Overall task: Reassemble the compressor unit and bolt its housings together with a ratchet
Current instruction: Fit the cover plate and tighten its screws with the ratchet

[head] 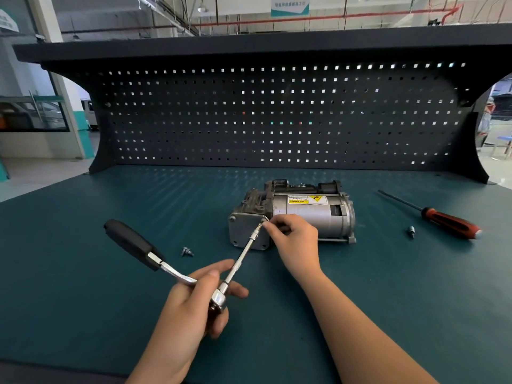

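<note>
The compressor [304,217] is laid on its side near the middle of the worktop [83,286], with its end plate [246,230] turned toward the person so that the corner holes can be reached. The ratchet [133,243] is gripped at its head by the left hand [194,309], fingers curled round it and thumb over the top. This leaves the black handle free, out to the left and clear of the worktop. A long extension [243,253] is run from the head up to the plate's upper right corner. Its tip is pinched there by the fingers [273,224] of the right hand [297,239], apparently so that it is steadied and lined up with the hole. Whether a bolt is already seated at the tip cannot be told.

Two loose bolts are kept within reach: one [187,252] just left of the compressor, one [411,231] to its right, near a screwdriver [450,221]. The bolting is judged to be under way, with at least those two left to fit. Crooked entry is the likely risk, so the tip is best guided by hand until the thread catches.
</note>
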Demonstrator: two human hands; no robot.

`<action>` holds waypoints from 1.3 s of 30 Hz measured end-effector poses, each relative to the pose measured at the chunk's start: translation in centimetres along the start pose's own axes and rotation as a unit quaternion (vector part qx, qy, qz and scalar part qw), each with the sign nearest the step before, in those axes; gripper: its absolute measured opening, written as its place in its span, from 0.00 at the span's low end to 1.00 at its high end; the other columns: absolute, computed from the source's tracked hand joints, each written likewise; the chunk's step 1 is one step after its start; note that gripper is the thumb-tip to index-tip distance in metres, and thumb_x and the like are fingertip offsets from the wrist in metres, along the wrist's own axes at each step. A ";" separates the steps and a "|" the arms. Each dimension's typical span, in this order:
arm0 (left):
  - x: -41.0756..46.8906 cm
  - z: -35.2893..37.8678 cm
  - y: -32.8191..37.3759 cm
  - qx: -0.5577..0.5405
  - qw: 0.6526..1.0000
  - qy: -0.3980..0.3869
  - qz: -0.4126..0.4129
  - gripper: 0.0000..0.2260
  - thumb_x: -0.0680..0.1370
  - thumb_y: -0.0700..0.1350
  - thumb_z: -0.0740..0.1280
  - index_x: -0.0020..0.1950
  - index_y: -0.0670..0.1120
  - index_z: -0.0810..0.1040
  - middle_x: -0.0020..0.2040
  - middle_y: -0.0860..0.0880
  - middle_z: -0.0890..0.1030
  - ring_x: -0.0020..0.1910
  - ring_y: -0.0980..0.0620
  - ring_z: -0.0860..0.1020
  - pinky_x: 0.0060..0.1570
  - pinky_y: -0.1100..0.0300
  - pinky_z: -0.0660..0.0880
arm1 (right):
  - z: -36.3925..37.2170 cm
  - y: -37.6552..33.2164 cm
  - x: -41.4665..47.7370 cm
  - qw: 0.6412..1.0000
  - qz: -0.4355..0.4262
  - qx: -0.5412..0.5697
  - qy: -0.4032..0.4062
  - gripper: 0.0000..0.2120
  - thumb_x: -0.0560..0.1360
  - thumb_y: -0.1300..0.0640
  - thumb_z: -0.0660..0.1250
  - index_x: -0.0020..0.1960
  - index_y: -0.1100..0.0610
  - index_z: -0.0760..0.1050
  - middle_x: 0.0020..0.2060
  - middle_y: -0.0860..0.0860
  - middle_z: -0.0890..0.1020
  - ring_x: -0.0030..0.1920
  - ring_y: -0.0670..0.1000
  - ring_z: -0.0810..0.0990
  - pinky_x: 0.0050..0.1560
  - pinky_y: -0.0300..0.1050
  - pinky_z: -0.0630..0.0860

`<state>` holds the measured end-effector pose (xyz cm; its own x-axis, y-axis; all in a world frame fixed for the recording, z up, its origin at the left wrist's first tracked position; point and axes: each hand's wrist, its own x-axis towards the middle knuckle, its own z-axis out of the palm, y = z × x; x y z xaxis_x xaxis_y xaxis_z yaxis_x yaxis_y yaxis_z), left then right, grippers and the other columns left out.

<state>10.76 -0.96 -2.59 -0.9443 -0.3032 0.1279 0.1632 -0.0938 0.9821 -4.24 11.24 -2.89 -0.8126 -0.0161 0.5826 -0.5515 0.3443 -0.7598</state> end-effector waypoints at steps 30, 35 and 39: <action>0.5 1.0 0.3 0.036 0.999 -0.013 -0.006 0.11 0.81 0.42 0.55 0.54 0.47 0.77 0.37 0.45 0.84 0.20 0.55 0.66 0.21 0.66 0.63 | -0.4 -0.4 0.1 0.998 0.026 -0.042 -0.024 0.07 0.76 0.60 0.66 0.51 0.60 0.81 0.45 0.54 0.82 0.42 0.47 0.75 0.45 0.33 0.69; 0.1 1.6 0.1 0.077 0.997 -0.011 0.026 0.10 0.81 0.40 0.56 0.52 0.47 0.77 0.36 0.43 0.82 0.19 0.54 0.66 0.21 0.66 0.64 | -0.3 -0.5 0.2 0.999 0.029 -0.039 -0.021 0.07 0.76 0.60 0.65 0.50 0.59 0.81 0.41 0.50 0.80 0.41 0.45 0.75 0.41 0.30 0.66; 0.0 1.7 0.0 0.092 0.995 -0.007 0.041 0.10 0.80 0.39 0.57 0.53 0.47 0.77 0.39 0.35 0.79 0.19 0.55 0.67 0.21 0.67 0.65 | -0.4 -0.6 0.1 0.999 0.029 -0.032 -0.022 0.07 0.75 0.59 0.66 0.49 0.59 0.81 0.40 0.50 0.80 0.40 0.45 0.75 0.41 0.30 0.67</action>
<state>10.29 0.71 -2.37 -0.9338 -0.2898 0.2101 0.1869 0.1057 0.9767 -3.93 11.36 -2.26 -0.8516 -0.0358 0.5230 -0.4909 0.4047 -0.7715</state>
